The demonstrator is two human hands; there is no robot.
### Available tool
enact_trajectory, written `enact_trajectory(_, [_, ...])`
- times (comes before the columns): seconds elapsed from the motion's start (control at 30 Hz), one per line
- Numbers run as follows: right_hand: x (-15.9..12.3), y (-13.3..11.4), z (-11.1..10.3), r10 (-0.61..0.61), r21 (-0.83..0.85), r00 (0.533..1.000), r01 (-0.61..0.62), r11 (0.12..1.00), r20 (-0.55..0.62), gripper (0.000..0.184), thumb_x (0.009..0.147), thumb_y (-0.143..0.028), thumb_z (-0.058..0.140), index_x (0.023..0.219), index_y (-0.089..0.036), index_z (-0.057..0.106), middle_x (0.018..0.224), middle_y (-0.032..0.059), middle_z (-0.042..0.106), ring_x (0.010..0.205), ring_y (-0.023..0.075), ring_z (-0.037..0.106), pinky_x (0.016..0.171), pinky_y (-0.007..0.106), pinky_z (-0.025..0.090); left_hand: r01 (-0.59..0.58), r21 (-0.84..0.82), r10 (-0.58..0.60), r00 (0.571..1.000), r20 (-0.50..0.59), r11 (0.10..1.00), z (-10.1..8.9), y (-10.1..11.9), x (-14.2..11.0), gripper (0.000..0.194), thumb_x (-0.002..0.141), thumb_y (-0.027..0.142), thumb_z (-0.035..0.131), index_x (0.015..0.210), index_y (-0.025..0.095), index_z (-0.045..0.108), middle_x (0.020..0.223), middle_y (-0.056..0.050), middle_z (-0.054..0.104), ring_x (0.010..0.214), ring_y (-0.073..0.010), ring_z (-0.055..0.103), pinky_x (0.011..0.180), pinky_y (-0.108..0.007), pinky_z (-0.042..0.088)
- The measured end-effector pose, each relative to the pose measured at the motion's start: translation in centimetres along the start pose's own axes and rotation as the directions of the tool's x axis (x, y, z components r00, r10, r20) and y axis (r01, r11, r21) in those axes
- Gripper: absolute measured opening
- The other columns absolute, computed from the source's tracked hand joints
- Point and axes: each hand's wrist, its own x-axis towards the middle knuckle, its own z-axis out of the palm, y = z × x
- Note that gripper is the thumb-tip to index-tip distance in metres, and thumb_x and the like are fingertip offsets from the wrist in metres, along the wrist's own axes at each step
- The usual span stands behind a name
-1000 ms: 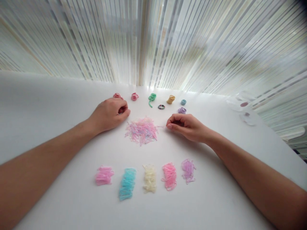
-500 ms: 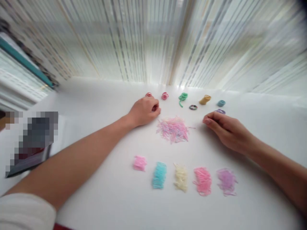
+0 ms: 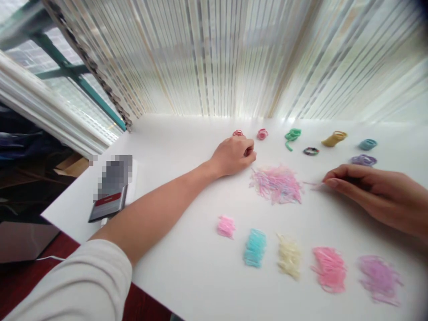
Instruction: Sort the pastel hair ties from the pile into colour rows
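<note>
My left hand (image 3: 234,154) rests on the white table with its fingers curled into a loose fist, and nothing shows in it. It lies just left of a mixed pile of small pastel rubber bands (image 3: 277,183). Right of that pile, my right hand (image 3: 374,194) has thumb and forefinger pinched together on a small pale purple rubber band (image 3: 320,186). Nearer the front are separate heaps of bands: light pink (image 3: 226,226), blue (image 3: 255,248), cream (image 3: 289,257), deeper pink (image 3: 330,269) and purple (image 3: 380,278).
Along the back sit a red coil (image 3: 237,133), a pink coil (image 3: 262,133), a green coil (image 3: 293,135), a mustard roll (image 3: 334,138), a blue roll (image 3: 368,144), a purple coil (image 3: 364,160) and a dark multicoloured ring (image 3: 311,151). A phone (image 3: 112,203) lies left, near the table's edge.
The view has swung left, so everything sits farther right in the picture. My right fingertips now touch a pale band beside the pile. My left hand keeps its place and curled shape.
</note>
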Motion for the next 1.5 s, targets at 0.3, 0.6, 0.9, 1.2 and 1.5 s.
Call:
enact_trajectory(0.3, [1.3, -3.5, -0.9, 0.267, 0.155, 0.951, -0.291, 0.944, 0.158, 0.033, 0.096, -0.053, 0.079, 0.091, -0.02, 0.078, 0.072, 0.0028, 0.068, 0.064, 0.0164, 0.054, 0.056, 0.03, 0.041, -0.007, 0.011, 0.007, 1.0, -0.004, 1.0, -1.0, -0.5, 0.4, 0.022, 0.09, 0.036, 0.056, 0.073, 0.024, 0.051, 0.076, -0.005, 0.063, 0.074, -0.0222, 0.056, 0.073, -0.038, 0.039])
enact_trajectory(0.6, [1.3, -3.7, -1.2, 0.243, 0.188, 0.953, -0.276, 0.942, 0.182, 0.014, 0.089, -0.031, 0.078, 0.097, -0.019, 0.077, 0.073, -0.0007, 0.063, 0.064, 0.0141, 0.051, 0.059, 0.03, 0.04, 0.032, 0.024, -0.032, 0.999, 0.01, 0.999, -1.4, -0.2, 0.6, 0.023, 0.087, 0.041, 0.056, 0.072, 0.024, 0.05, 0.075, -0.005, 0.062, 0.073, -0.0227, 0.055, 0.074, -0.037, 0.038])
enact_trajectory(0.9, [1.4, -3.2, -1.1, 0.159, 0.149, 0.972, -0.186, 0.971, 0.174, 0.012, 0.095, -0.03, 0.074, 0.096, -0.018, 0.078, 0.074, 0.0001, 0.063, 0.064, 0.0144, 0.05, 0.063, 0.032, 0.04, 0.028, 0.125, -0.032, 0.999, 0.034, 0.992, -1.5, 0.0, 0.6, 0.024, 0.09, 0.041, 0.049, 0.076, 0.023, 0.052, 0.081, -0.006, 0.066, 0.078, -0.0222, 0.06, 0.077, -0.036, 0.041])
enact_trajectory(1.2, [1.5, -3.1, -1.1, 0.097, 0.079, 0.976, -0.114, 0.99, 0.192, 0.017, 0.102, -0.031, 0.07, 0.094, -0.019, 0.077, 0.087, 0.0047, 0.071, 0.072, 0.0159, 0.056, 0.069, 0.032, 0.044, -0.004, 0.139, 0.0, 1.0, 0.031, 0.99, -1.4, -0.5, 0.7, 0.026, 0.092, 0.043, 0.05, 0.076, 0.023, 0.053, 0.079, -0.006, 0.066, 0.079, -0.0229, 0.061, 0.077, -0.036, 0.043])
enact_trajectory(1.5, [1.5, -3.0, -1.3, 0.081, 0.052, 0.976, -0.093, 0.994, 0.201, 0.018, 0.106, -0.031, 0.067, 0.096, -0.019, 0.074, 0.091, 0.0067, 0.073, 0.078, 0.0185, 0.06, 0.075, 0.033, 0.047, -0.007, 0.142, 0.003, 1.0, 0.029, 0.99, -1.5, -0.4, 0.6, 0.026, 0.092, 0.042, 0.05, 0.075, 0.023, 0.054, 0.079, -0.006, 0.066, 0.078, -0.0225, 0.061, 0.077, -0.036, 0.043])
